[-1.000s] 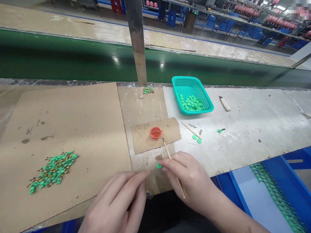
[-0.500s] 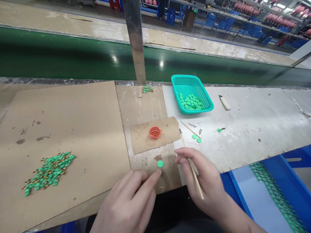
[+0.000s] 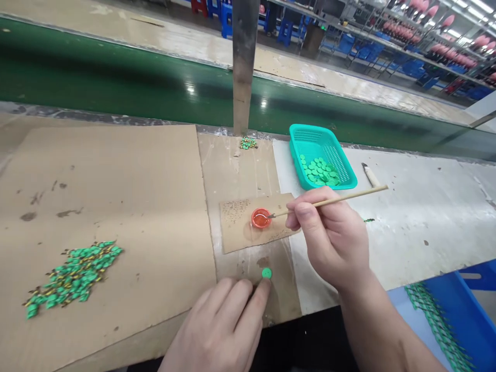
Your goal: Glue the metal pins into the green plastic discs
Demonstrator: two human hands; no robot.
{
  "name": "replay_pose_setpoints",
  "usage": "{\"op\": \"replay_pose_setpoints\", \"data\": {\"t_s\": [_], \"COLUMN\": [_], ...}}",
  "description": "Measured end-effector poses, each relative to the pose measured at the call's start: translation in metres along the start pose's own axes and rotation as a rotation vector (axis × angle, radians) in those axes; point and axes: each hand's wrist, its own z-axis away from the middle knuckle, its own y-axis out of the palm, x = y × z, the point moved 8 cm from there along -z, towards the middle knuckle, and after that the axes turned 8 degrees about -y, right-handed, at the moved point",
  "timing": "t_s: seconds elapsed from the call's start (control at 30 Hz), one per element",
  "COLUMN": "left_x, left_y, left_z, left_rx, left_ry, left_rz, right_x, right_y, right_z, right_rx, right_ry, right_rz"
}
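My right hand (image 3: 335, 240) is closed around a thin wooden paintbrush (image 3: 356, 194), held nearly level. The brush's dark tip points left, at the right rim of a small red cup (image 3: 253, 219) of reddish liquid. A small cardboard piece (image 3: 237, 235) lies under the cup. My left hand (image 3: 220, 323) rests low at the table's front edge, index finger stretched out and the others bent. Its index fingertip touches the near edge of a flat green button (image 3: 266, 272) with small holes. Part of the table behind my right hand is hidden.
A teal basket (image 3: 351, 170) holds many green buttons. Small green pieces with dark and yellow ends form a pile (image 3: 79, 271) on the large cardboard (image 3: 155, 206); a smaller heap (image 3: 248, 143) sits by the metal post (image 3: 243, 77). A whitish tube-like object (image 3: 372, 176) lies right of the basket.
My right hand has moved up and turned, bringing the brush tip to the red cup. My left index fingertip has come against the green button. The camera view has shifted slightly.
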Motion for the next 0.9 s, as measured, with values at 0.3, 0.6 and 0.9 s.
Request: {"op": "replay_pose_setpoints", "data": {"t_s": [0.3,0.6,0.9], "left_x": [0.002,0.0,0.0], "left_y": [0.012,0.012,0.01], "left_z": [0.017,0.017,0.014], "left_rx": [0.012,-0.068,-0.066], "left_ry": [0.026,0.004,-0.008], "left_rz": [-0.048,-0.044,-0.036], "right_x": [-0.009,-0.011,-0.013], "right_y": [0.028,0.028,0.034], "right_z": [-0.007,-0.006,-0.006], "right_rx": [0.066,0.051,0.078], "right_ry": [-0.067,-0.053,-0.085], "right_rz": [0.114,0.114,0.115]}}
